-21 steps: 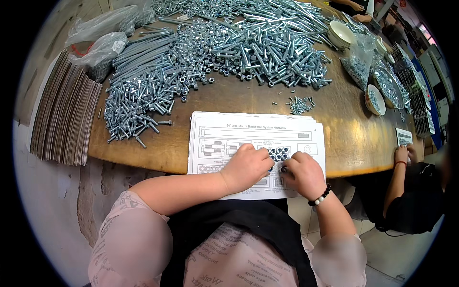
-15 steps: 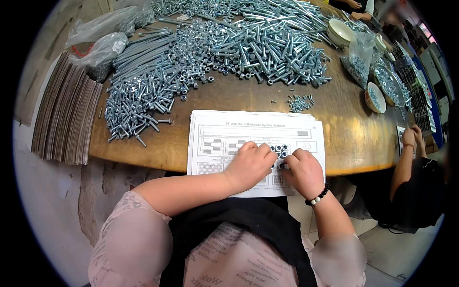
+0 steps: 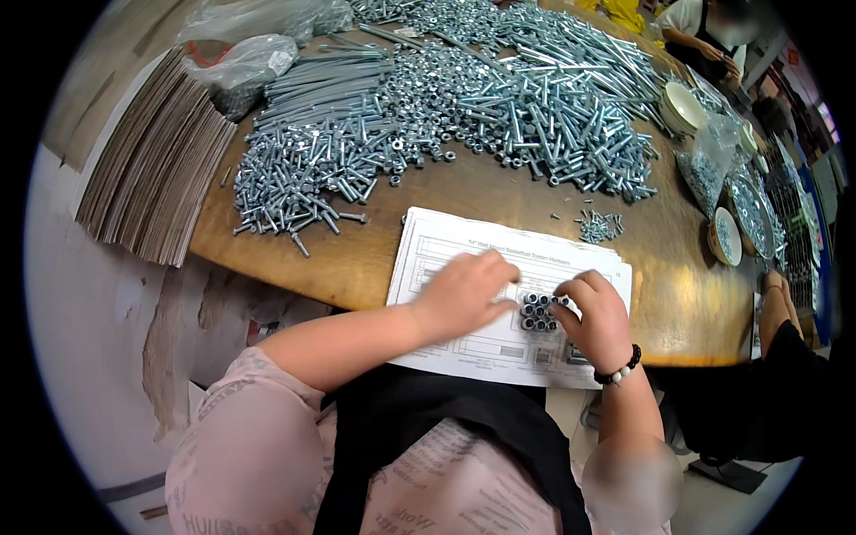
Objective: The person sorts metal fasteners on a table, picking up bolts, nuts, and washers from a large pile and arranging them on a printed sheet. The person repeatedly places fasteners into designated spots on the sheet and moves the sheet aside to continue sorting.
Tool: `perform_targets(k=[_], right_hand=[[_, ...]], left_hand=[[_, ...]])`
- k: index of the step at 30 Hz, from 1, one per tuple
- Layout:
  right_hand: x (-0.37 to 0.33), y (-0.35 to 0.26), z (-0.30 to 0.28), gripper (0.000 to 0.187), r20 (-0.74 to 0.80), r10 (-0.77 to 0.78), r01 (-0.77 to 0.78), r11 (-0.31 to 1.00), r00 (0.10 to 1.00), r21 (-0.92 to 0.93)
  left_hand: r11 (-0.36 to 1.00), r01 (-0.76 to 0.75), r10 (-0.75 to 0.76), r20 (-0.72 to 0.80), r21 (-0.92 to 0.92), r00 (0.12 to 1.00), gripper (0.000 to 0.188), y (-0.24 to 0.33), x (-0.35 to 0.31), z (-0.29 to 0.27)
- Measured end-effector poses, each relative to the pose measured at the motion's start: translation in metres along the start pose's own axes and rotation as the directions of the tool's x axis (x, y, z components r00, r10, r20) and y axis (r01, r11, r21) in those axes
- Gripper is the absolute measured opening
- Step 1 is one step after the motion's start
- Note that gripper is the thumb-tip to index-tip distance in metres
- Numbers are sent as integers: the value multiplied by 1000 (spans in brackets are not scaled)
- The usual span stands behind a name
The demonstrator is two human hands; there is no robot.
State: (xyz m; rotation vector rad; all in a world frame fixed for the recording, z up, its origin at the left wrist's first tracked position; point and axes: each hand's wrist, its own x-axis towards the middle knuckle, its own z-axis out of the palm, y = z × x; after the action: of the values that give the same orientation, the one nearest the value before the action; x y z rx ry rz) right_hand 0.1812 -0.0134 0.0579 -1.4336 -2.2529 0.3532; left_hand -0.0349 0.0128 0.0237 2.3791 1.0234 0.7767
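Observation:
A block of silver lock nuts (image 3: 539,314), set close together in rows, stands on a stack of printed sheets (image 3: 412,259) at the table's front edge. My right hand (image 3: 596,323) is curled at the block's right side, thumb and forefinger closed about a nut there. To the left of the block, my left hand (image 3: 464,296) is over the sheets, slightly blurred, with its thumb apart from its fingers and nothing seen in it. Under my right palm lies a small dark item, partly hidden, that I cannot make out.
Beyond the sheets lie a small pile of screws (image 3: 601,226), short bolts (image 3: 299,165), loose nuts (image 3: 437,85) and long bolts (image 3: 571,125). Stacked cardboard (image 3: 156,160) stands at left; bowls (image 3: 725,236) and a bag (image 3: 711,160) at right. Other people (image 3: 704,36) sit around the table.
My left hand has drawn back leftward from the nuts, uncovering the block. My right hand stays beside them. The whole view has shifted and tilted, so the table appears farther right.

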Motion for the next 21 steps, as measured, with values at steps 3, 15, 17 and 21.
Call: perform_targets(k=[3, 15, 17, 21], right_hand=[[36, -2, 16, 15, 10, -85, 84, 993, 996, 80], [189, -74, 138, 24, 330, -170, 148, 985, 928, 92], [206, -75, 159, 28, 343, -127, 129, 991, 931, 18], [215, -98, 170, 42, 421, 3, 26, 998, 907, -63]], left_hand=[[988, 149, -142, -178, 27, 974, 25, -43, -21, -29], [749, 247, -303, -14, 614, 953, 14, -159, -68, -84], [788, 330, -346, -70, 519, 936, 14, -151, -63, -90], [858, 478, -421, -275, 189, 865, 13, -148, -68, -118]])
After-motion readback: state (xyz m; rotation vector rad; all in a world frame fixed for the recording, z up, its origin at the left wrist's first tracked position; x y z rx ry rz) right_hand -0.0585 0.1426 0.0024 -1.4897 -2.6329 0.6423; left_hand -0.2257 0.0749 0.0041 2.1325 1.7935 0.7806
